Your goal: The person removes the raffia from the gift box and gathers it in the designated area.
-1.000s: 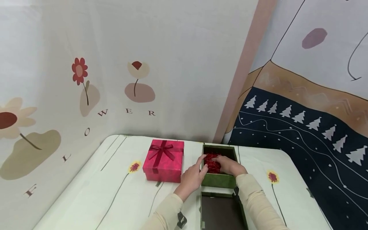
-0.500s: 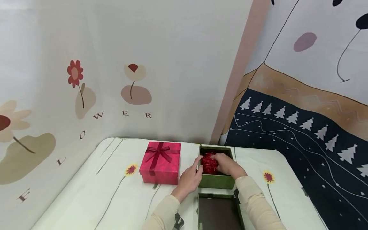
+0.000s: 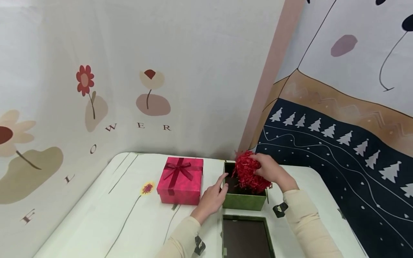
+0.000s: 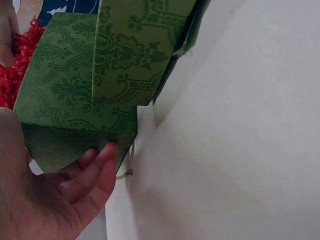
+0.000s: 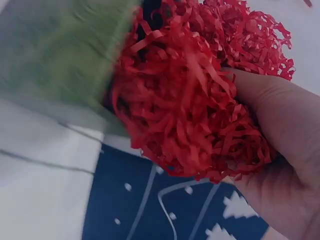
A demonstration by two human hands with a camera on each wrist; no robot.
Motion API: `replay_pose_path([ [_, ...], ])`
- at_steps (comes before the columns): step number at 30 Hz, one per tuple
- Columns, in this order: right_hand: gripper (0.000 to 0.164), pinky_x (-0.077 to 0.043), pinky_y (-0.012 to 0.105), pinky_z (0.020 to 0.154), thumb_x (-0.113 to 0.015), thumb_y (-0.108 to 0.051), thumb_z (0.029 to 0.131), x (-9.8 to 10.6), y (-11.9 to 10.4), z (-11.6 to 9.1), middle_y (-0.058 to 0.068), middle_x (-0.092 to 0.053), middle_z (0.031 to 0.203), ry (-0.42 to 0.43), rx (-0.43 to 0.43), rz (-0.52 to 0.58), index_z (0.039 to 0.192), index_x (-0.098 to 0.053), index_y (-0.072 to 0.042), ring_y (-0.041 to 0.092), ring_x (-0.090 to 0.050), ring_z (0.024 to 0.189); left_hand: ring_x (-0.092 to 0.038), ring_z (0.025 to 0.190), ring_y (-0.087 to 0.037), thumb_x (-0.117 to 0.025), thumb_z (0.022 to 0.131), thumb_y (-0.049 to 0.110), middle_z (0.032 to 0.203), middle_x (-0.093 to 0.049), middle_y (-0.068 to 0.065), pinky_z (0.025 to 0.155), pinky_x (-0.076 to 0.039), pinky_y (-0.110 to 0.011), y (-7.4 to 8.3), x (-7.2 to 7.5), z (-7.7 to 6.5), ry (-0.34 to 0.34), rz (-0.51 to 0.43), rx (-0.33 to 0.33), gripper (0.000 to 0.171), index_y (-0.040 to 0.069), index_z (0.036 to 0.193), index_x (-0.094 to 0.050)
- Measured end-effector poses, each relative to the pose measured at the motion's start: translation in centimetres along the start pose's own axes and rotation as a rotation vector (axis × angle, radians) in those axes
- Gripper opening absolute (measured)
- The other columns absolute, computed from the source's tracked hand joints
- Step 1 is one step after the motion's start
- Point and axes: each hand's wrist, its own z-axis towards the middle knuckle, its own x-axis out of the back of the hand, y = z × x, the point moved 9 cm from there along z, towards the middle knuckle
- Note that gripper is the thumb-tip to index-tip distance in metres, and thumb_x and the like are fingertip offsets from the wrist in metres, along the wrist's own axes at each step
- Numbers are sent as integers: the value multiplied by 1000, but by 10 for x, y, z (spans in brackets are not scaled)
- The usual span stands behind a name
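Note:
A bundle of red shredded paper (image 3: pixel 248 170) is gripped by my right hand (image 3: pixel 272 169), with thumb and fingers dug into the curly strips (image 5: pixel 180 100). It hangs at the right side of the open green box (image 3: pixel 245 202), over its rim. Dark lining shows inside the box. My left hand (image 3: pixel 210 199) holds the box's left wall near the front corner. In the left wrist view, the left fingers (image 4: pixel 97 175) lie against the outside of the patterned green box (image 4: pixel 60 75), and the thumb side is up at the rim.
Nearer to me lies a green lid (image 3: pixel 246 236) with its dark inside facing up. A pink gift box (image 3: pixel 181 181) with a dark red bow stands left of the green box. The tablecloth (image 3: pixel 129 229) is white with flowers; printed curtains (image 3: pixel 206 89) hang behind.
My right hand has lifted the red shredded paper up out of the green box and moved it right. The left hand has stayed at the box wall.

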Motion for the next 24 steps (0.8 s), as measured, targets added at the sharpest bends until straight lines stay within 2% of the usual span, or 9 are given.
replay_pose_path([
  [5, 45, -55, 58, 93, -72, 11, 86, 32, 12, -13, 22, -67, 115, 92, -46, -55, 130, -65, 3, 38, -65, 104, -46, 53, -14, -40, 110, 42, 63, -51, 2, 58, -42, -33, 1, 0, 0, -8, -1, 0, 52, 31, 160, -37],
  [9, 49, -54, 60, 92, -72, 10, 85, 38, 32, -27, 28, -65, 117, 117, -116, -100, 133, -62, 8, 43, -64, 105, -42, 49, -14, -40, 110, 42, 58, -49, 2, 55, -41, -32, 0, 0, 0, -11, 13, 14, 53, 31, 161, -36],
  [16, 54, -51, 62, 96, -72, 10, 86, 19, 80, -58, 37, -58, 126, 69, -296, -106, 137, -54, 16, 50, -61, 113, -40, 46, -13, -39, 109, 45, 55, -46, 2, 51, -40, -31, -3, 0, 2, -16, 2, 17, 55, 28, 162, -35],
  [24, 55, -53, 60, 96, -72, 9, 87, -20, 122, -92, 36, -60, 130, -73, -449, -66, 139, -53, 14, 48, -61, 115, -39, 46, -13, -38, 109, 46, 55, -45, 2, 51, -41, -31, -3, -2, 0, -28, 4, 30, 56, 30, 162, -34],
])
